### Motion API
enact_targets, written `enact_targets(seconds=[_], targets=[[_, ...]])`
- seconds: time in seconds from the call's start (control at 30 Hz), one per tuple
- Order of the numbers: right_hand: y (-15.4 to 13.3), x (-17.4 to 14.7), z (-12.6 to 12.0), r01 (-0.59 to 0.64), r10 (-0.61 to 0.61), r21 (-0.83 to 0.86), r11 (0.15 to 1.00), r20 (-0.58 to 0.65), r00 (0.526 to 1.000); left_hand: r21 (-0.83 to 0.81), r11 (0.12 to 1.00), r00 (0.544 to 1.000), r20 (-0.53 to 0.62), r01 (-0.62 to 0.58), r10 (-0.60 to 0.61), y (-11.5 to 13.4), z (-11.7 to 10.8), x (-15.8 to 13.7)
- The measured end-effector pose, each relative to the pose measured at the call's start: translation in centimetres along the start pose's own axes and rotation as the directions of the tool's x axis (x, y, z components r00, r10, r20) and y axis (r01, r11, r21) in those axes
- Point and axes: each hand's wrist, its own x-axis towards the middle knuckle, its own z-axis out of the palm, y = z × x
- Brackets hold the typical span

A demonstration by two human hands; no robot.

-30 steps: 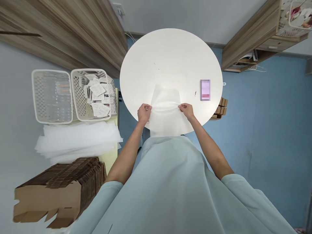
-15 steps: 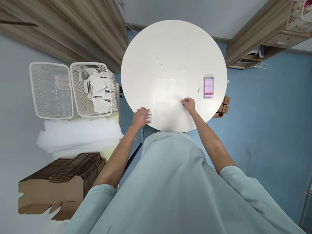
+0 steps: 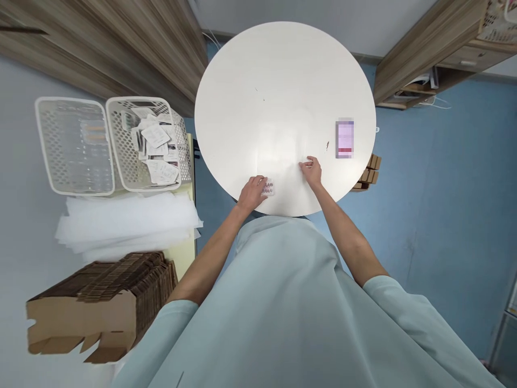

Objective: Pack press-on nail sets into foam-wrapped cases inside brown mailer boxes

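My left hand [image 3: 252, 194] is closed on the edge of a small clear case [image 3: 268, 187] over the near edge of the round white table [image 3: 283, 59]. Rows of small dark pinkish pieces show inside the case; my fingers cover its left side. To the right, my right hand [image 3: 312, 172] hovers at or just above the tabletop. Its fingers are bent and somewhat apart, with nothing visible between them. A phone-shaped item [image 3: 344, 139], blurred out, lies on the right part of the table, with a small reddish-brown mark [image 3: 327, 145] beside it.
At left stand a white basket [image 3: 108, 161] of packets and another basket [image 3: 40, 140] with clear plastic cases. White foam sheets [image 3: 129, 221] and flattened cardboard boxes [image 3: 84, 318] lie nearer me. Small brown boxes [image 3: 369, 175] sit beyond the table's right edge.
My left hand has moved right along the table's near edge, bringing the clear case further over the tabletop. My right hand's fingers have spread slightly; it stays in about the same place.
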Motion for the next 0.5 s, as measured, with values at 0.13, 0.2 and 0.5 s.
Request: enact_targets(seconds=[0.13, 0.2, 0.5], targets=[[1.6, -2.9, -0.3, -0.027, 0.027, -0.004, 1.000, 0.053, 0.998, 0.053, 0.999, 0.997, 0.078, -0.005, 0.000, 0.7, 1.3, 1.1], [2.6, -4.8, -0.5, -0.035, 0.037, -0.020, 0.999, 0.104, 0.994, 0.055, 0.998, 0.997, 0.082, 0.007, -0.011, 0.7, 1.6, 1.2], [5.0, -11.3, -0.7, -0.051, 0.091, -0.178, 0.983, 0.224, 0.970, 0.188, 0.982, 0.992, 0.123, 0.015, -0.039, 1.0, 1.8, 0.9]])
